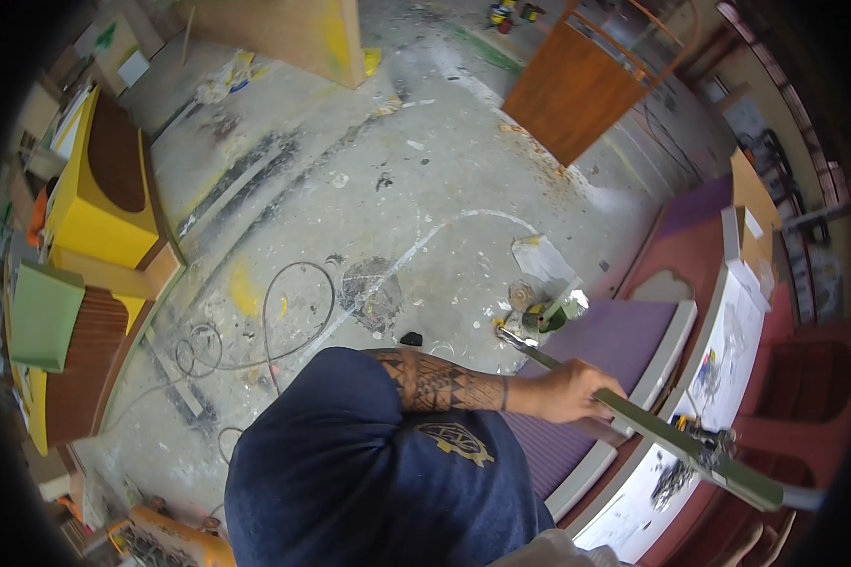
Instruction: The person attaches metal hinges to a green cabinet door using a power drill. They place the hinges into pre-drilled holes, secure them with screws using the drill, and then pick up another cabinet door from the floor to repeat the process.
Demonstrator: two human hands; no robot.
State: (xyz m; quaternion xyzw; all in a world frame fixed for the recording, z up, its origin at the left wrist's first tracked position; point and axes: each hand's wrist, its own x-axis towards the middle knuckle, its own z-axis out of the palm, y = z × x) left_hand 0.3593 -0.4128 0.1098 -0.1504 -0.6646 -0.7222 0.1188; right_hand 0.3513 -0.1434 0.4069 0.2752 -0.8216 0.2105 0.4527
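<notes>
My left hand (572, 389) is closed around a long, flat, dark green strip (648, 422), with my tattooed forearm stretched to the right. The strip slants from the floor side down to the lower right, over a white paint-stained surface (709, 387). My right hand (761, 546) shows only in part at the lower right edge, just below the strip's near end, its fingers extended and apart. Beneath my left wrist lies a purple ribbed panel (558, 444) with pale grey edges. Small dark metal-looking items (704, 437) on the white surface are partly covered by the strip.
An open paint tin (542, 318) stands on the stained concrete floor beside a paper sheet (542, 257). A looped hose (272, 302) lies left of centre. Yellow-and-brown furniture (104, 227) lines the left side; a brown wooden cabinet (574, 90) stands far right. Reddish panels (804, 378) flank the right.
</notes>
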